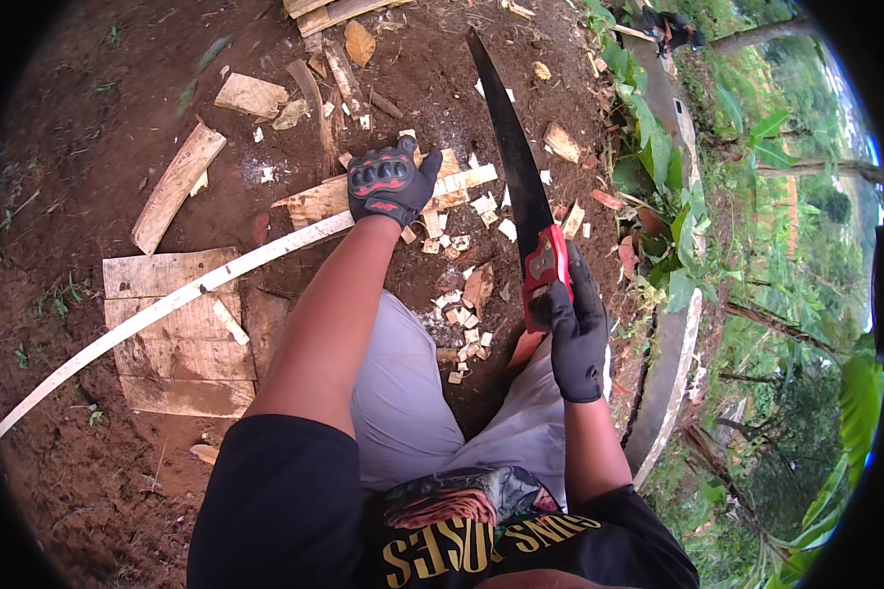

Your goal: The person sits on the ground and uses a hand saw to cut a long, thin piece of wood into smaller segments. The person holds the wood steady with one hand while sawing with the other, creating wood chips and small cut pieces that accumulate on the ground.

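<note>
A saw point(519, 147) with a dark, tapering blade is held by its red handle in the gloved right grip point(578, 329), closed between three and four o'clock; the blade's tip is pointed to twelve. A long, pale wooden strip point(196, 286), bowed toward eight o'clock, is covered near eleven by the gloved left grip point(391, 185), whose hard, ridged knuckles are turned upward; whether its fingers are closed cannot be told. Small, square-cut wood blocks point(469, 319) are scattered near the centre, and rough-grained boards point(182, 344) are laid at nine on crumbly brown soil point(59, 216).
</note>
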Tool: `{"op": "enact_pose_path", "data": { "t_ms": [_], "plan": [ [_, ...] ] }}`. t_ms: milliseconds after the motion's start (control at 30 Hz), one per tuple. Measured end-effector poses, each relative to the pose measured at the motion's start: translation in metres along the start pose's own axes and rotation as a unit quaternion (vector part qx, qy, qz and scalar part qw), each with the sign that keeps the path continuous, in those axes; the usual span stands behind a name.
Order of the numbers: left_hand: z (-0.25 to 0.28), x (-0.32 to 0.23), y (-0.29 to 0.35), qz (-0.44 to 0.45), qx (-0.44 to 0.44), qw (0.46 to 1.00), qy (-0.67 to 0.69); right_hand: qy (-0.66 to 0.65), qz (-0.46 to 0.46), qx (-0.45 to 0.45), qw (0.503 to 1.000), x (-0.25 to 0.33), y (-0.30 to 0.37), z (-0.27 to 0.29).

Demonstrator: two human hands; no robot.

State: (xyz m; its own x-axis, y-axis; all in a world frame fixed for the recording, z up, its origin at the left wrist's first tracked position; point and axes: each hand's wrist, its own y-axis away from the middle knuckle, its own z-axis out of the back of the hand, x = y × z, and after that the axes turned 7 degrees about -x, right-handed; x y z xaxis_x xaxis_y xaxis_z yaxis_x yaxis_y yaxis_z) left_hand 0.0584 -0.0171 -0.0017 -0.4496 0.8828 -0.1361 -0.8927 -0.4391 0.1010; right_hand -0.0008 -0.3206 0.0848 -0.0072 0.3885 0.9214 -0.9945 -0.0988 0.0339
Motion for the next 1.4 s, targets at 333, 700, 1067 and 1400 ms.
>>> {"op": "enact_pose_path", "data": {
  "t_ms": [333,700,1067,1400],
  "plan": [
    [0.006,-0.006,-0.001,-0.001,0.015,1.000,0.012,-0.135,-0.123,-0.024,0.983,-0.029,-0.069,-0.082],
    [0.002,-0.005,-0.002,0.003,0.013,1.000,0.000,-0.118,-0.142,0.009,0.983,-0.028,-0.053,-0.070],
    [0.003,-0.006,-0.002,0.015,0.042,0.999,0.007,-0.010,-0.076,0.015,0.997,-0.053,-0.006,-0.051],
    [-0.002,-0.005,-0.003,0.010,0.024,1.000,-0.006,0.068,-0.113,0.131,0.983,-0.001,0.072,0.046]
  ]
}}
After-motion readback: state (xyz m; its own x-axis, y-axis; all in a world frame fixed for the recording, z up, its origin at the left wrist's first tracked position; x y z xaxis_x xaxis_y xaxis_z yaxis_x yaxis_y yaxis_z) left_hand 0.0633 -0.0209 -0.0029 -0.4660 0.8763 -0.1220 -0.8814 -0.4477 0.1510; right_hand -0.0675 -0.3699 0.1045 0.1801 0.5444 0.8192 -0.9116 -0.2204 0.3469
